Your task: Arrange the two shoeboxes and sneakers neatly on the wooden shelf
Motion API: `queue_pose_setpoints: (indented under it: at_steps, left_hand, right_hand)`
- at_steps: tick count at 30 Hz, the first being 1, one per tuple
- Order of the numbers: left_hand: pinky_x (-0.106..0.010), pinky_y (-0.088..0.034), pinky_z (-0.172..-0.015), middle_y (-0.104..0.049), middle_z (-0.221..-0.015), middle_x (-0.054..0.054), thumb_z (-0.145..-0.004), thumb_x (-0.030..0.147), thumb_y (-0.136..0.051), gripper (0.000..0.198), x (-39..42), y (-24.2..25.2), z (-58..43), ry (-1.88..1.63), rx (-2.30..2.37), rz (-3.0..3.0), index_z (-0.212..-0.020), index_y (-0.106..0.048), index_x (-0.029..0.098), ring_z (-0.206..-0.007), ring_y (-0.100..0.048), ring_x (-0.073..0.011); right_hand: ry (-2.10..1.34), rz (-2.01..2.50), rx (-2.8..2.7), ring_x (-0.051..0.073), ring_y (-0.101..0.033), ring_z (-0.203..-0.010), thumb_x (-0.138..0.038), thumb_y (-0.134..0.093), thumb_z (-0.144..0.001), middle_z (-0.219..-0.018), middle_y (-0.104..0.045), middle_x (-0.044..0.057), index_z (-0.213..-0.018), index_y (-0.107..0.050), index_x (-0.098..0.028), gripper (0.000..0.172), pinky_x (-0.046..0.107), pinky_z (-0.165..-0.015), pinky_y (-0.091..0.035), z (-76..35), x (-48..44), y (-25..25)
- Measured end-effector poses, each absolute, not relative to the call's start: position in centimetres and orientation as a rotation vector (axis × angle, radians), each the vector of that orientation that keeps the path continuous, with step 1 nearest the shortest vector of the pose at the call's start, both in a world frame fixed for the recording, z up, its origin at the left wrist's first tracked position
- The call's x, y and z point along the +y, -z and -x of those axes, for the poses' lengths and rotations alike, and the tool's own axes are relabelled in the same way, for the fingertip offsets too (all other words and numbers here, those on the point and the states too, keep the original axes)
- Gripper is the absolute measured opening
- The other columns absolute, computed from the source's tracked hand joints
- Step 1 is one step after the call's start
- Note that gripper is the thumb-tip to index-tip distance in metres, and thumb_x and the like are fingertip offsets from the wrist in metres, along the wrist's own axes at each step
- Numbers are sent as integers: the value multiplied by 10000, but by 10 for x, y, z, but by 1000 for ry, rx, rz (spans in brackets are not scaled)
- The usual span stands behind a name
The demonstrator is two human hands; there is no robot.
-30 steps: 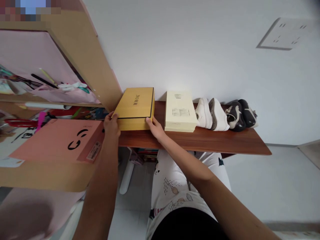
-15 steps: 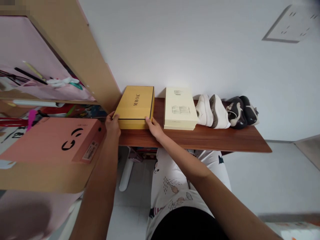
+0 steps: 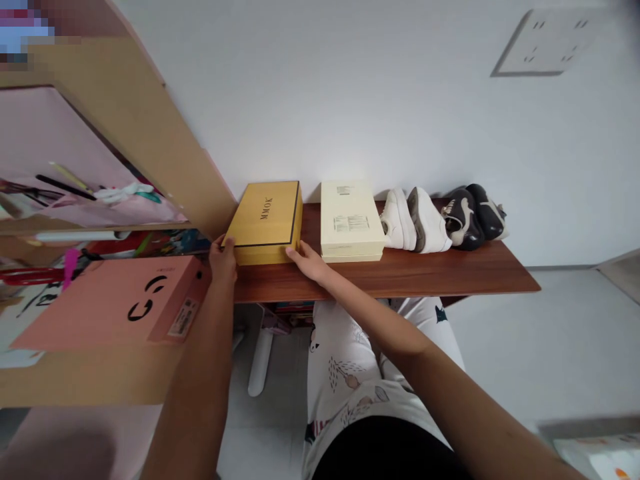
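Note:
A yellow shoebox [image 3: 267,220] marked MMOK lies flat at the left end of a brown wooden shelf [image 3: 425,273], near the wall. My left hand [image 3: 223,259] grips its front left corner, thumb on the lid edge. At the front right corner, my right hand [image 3: 307,260] has its thumb against the front face and its fingers along the right side. To the right, with a gap between, lies a cream shoebox [image 3: 351,220] with printed text. Beyond it stand a pair of white shoes [image 3: 425,223] and a pair of dark shoes [image 3: 465,220].
On the desk [image 3: 100,373] at left lies a pink box [image 3: 120,300], close to my left forearm. A wooden upright panel [image 3: 175,140] borders the yellow box's left side. The wall [image 3: 350,87] with a socket plate [image 3: 540,43] rises behind the shelf.
The view has shifted a little, so the shelf and its items sit slightly left. Both hands keep their hold on the yellow shoebox; my right thumb is slightly lower on its front face.

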State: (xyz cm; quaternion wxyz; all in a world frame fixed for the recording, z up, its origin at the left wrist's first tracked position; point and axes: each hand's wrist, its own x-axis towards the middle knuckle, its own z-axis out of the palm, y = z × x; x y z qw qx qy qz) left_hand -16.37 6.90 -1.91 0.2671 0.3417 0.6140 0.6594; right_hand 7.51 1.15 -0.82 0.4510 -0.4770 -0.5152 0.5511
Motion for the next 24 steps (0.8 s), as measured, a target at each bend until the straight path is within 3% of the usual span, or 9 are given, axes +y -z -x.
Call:
queue_pose_setpoints:
  at_steps: [4, 9, 12, 16, 21, 24]
  left_hand:
    - [-325, -402, -1057, -598, -1193, -127, -901, 245, -633, 282, 64, 3, 162, -1792, 1907, -1033, -1117, -505, 119, -1124, -573, -183]
    - [-376, -346, -1121, -519, -1341, -190, -928, 237, -613, 396, 41, -19, 116, -1950, 1985, -1366, -1257, -461, 75, -1253, -495, -212]
    - [-365, -394, -1092, -554, -1321, -148, -942, 361, -603, 418, 18, -24, 63, -1967, 1635, -1583, -1281, -495, 141, -1233, -539, -214]
    - [-369, -392, -1119, -591, -1353, -131, -965, 499, -523, 439, -1, -11, -3, -1742, 1322, -1580, -1284, -563, 200, -1278, -553, -233]
    - [-365, -304, -1187, -536, -1475, -133, -979, 457, -470, 446, 15, 23, -36, -1438, 1419, -1285, -1293, -626, 182, -1400, -463, -245]
    - [-384, -329, -1171, -608, -1398, -138, -960, 382, -440, 408, 32, 37, -42, -1392, 1464, -1184, -1190, -691, 157, -1376, -493, -255]
  right_hand:
    - [-1348, 1015, -1383, 265, -621, -1250, -612, -698, -800, -1328, -676, 69, -1269, -674, -270, 581, 473, -1121, -434, -123, -29, -2]
    - [-1022, 1093, -1261, 243, -678, -1101, -570, -700, -815, -1155, -742, 67, -1090, -724, -247, 424, 440, -1045, -494, -208, -58, -5]
    - [-813, 1179, -1109, 240, -672, -1081, -572, -667, -837, -1136, -734, 86, -1090, -690, -224, 430, 426, -1019, -505, -250, -53, -1]
    - [-732, 1262, -1036, 255, -649, -1128, -557, -655, -838, -1267, -673, 133, -1223, -616, -196, 529, 436, -1025, -494, -275, -36, 10]
    - [-863, 1322, -1088, 266, -612, -1213, -556, -604, -860, -1369, -624, 133, -1300, -589, -191, 572, 442, -1084, -435, -273, -13, 29]
    - [-913, 1317, -1117, 260, -581, -1258, -589, -557, -872, -1321, -668, 95, -1246, -633, -212, 536, 422, -1117, -393, -268, -1, 36]
